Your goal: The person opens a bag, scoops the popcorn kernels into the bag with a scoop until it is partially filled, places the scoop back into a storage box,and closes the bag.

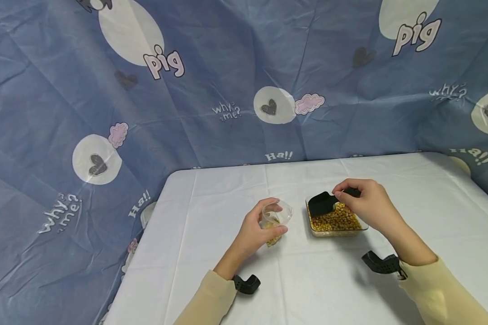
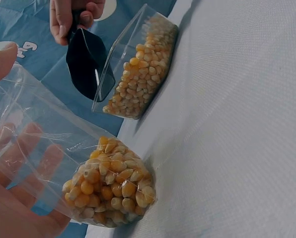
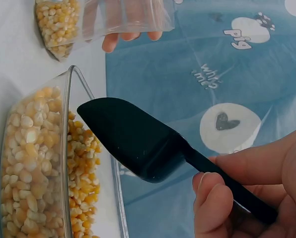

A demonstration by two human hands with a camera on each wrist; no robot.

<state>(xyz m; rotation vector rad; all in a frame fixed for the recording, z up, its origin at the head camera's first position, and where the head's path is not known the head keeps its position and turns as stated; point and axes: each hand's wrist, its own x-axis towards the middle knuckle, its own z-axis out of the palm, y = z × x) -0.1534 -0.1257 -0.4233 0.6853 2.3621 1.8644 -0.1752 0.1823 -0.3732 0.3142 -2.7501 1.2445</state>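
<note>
Left hand (image 1: 255, 228) holds a clear bag (image 2: 83, 136), digits curled round it, mouth spread; corn kernels (image 2: 111, 186) sit at the bottom, below that grip. Clear container (image 1: 336, 234), more kernels inside, lies right of the left grip, nearer the right hand (image 1: 370, 201). Right fingers pinch a black scoop (image 1: 322, 204) by its handle — long axis runs leftward from this grip, blade over the container, tip toward the bag. Scoop's load: can't tell. Beyond both grips, backdrop (image 1: 211, 144) reads "pig", "why me?", "Ha!!" — no brand or label legible elsewhere.
</note>
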